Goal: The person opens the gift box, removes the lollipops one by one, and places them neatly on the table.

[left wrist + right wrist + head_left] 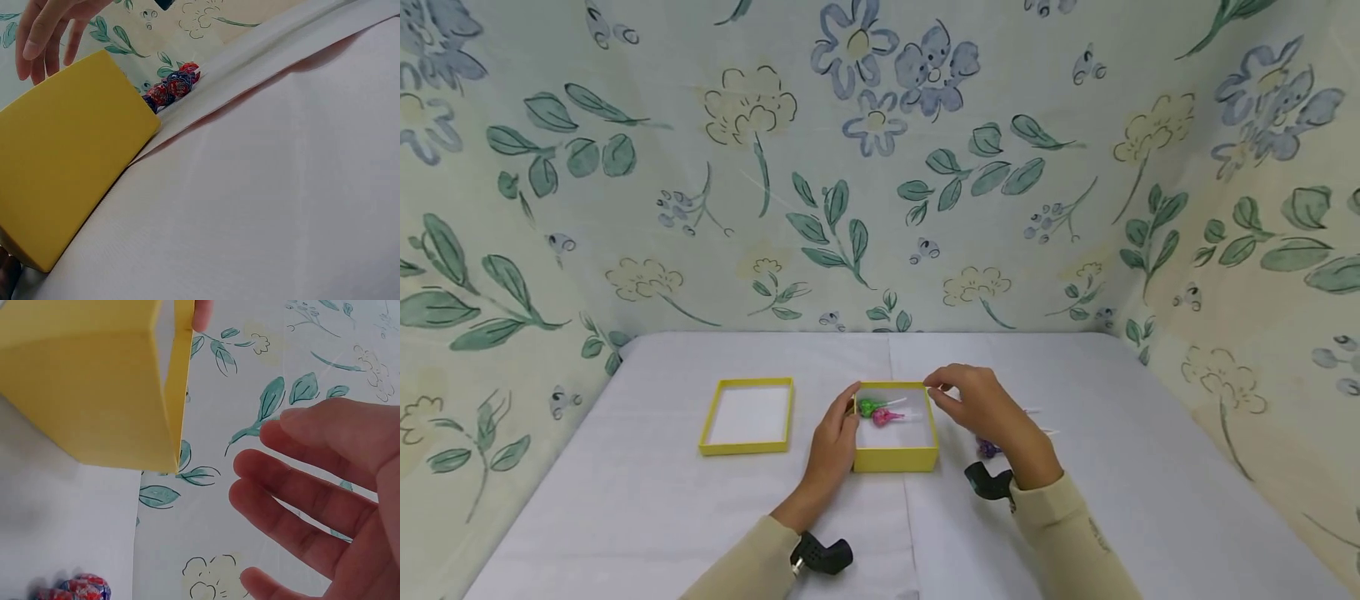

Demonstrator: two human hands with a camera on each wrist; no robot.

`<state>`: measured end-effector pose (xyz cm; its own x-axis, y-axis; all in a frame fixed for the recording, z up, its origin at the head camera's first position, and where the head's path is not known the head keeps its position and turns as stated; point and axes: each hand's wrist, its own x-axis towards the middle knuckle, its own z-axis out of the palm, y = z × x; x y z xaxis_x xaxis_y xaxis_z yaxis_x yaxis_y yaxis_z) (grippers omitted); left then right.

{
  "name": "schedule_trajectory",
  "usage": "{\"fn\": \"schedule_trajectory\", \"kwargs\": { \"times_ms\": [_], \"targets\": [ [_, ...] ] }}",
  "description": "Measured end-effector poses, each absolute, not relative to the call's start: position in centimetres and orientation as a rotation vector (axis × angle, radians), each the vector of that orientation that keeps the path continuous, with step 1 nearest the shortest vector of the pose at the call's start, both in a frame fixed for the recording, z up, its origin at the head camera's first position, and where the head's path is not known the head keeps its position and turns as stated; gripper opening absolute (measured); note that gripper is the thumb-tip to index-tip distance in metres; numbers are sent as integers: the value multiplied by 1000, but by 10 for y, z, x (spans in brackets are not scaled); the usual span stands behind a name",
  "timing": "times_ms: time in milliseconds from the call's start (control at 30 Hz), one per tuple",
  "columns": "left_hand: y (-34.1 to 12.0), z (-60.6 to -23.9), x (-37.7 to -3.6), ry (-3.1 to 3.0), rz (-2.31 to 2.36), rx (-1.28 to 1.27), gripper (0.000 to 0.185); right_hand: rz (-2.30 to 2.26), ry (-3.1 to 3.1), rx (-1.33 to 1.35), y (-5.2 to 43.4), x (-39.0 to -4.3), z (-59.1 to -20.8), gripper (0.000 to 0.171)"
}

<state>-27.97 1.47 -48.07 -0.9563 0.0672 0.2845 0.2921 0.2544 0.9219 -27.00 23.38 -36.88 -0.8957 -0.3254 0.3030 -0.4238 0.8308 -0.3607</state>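
Observation:
A yellow box (896, 460) with a white inside stands with its top uncovered. Inside it lie a green-wrapped lollipop (868, 407) and a pink-wrapped lollipop (883, 417), their white sticks pointing right. My left hand (832, 446) holds the box by its left side, fingers up at the rim. Over the box's far right corner is my right hand (976, 402). In the right wrist view, the right hand's fingers (294, 531) are loosely bent and apart, with nothing between them. Red and blue wrapped lollipops (172, 86) lie right of the box, partly hidden by the right arm in the head view.
A shallow yellow lid (745, 447) with a white inside lies on the table left of the box. White cloth (700, 533) covers the table, with a seam down its middle. Floral fabric (865, 217) hangs behind and at both sides.

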Motion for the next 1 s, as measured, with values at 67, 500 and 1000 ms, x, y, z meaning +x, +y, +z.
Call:
{"fn": "schedule_trajectory", "kwargs": {
  "times_ms": [67, 500, 1000],
  "targets": [
    [14, -481, -280, -2338, -1773, -338, 47, 640, -2762, 630, 228, -274, -369, 16],
    [16, -486, -283, -2364, -1771, -363, 48, 728, -2796, 626, 195, -292, -391, 19],
    [11, -484, -283, -2331, -1763, -384, 47, 700, -2836, 763, 183, -301, -415, 24]
  ]
}}
